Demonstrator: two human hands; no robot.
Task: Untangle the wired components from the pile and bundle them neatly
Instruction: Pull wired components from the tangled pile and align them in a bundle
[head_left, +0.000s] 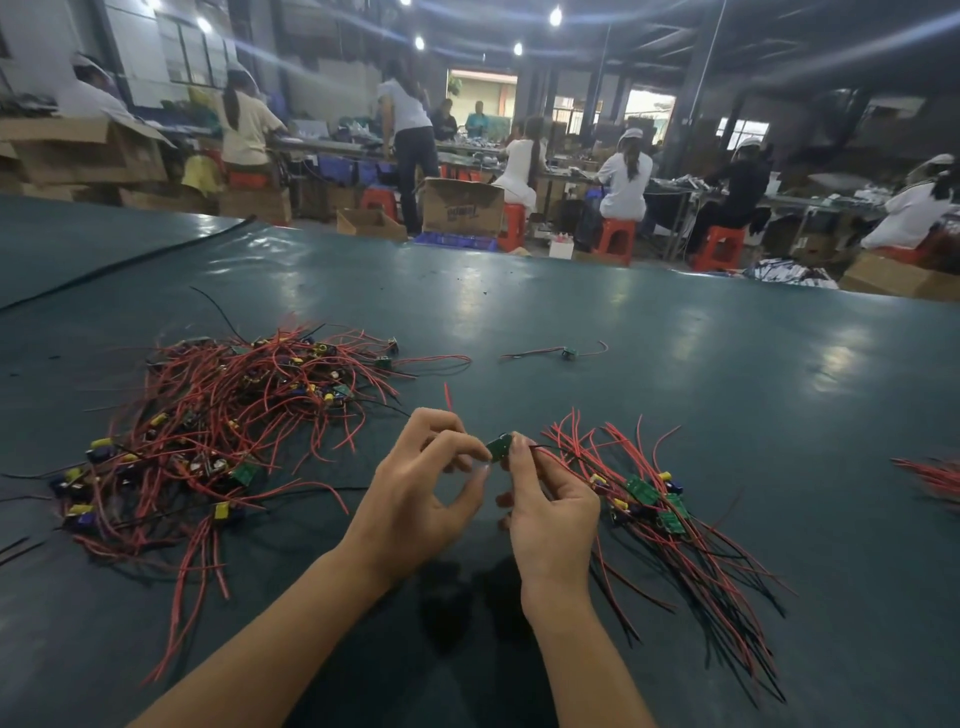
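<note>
One view only, head-worn, wide-angle. We are looking forward and down over the dark green surface (675, 364), with both forearms entering from the bottom edge. The left hand (415, 499) and right hand (550, 514) are sitting close in, low at centre. Edges are bowing with the lens. Farther up, we are facing across a workshop floor towards seated workers (626, 176), well apart from us.

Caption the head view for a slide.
Both hands, left hand and right hand, pinch a small green board between tangled pile and sorted bundle.
</note>
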